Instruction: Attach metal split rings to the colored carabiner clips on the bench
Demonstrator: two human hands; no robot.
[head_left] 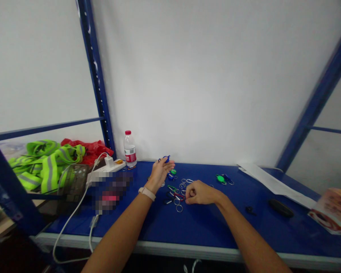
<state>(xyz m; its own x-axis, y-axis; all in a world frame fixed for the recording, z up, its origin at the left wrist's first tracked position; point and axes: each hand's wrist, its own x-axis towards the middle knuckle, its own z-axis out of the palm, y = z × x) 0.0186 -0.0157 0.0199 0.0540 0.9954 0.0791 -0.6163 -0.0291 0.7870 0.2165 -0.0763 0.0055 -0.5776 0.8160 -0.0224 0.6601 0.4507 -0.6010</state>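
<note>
— The left hand [160, 175] first: what is it doing?

— It's half closed, its fingertips pinching a blue carabiner clip [165, 159] that pokes out above them. A pale wristband [147, 193] circles that wrist.

— And the right hand [201, 192]?

— Curled shut, just beside a loose pile of steel split rings [179, 207] and a red carabiner [179, 196]. I cannot tell whether its fingers hide anything.

— What else lies close by?

— Just below the left hand sits a small blue-and-green keychain [172, 174]. Farther right, a green-and-blue keychain [221, 179] lies on the blue table [204, 231].

— And farther out?

— Toward the left end of the table stand a water bottle [130, 149] and a power strip [109, 171] with a white cable [71, 231], beside a blurred patch [110, 191]. At the far left are hi-vis vests [48, 167] and a red plastic bag [86, 149]. On the right lie a black case [280, 207], a white paper strip [275, 185] and a printed box [332, 210].
</note>
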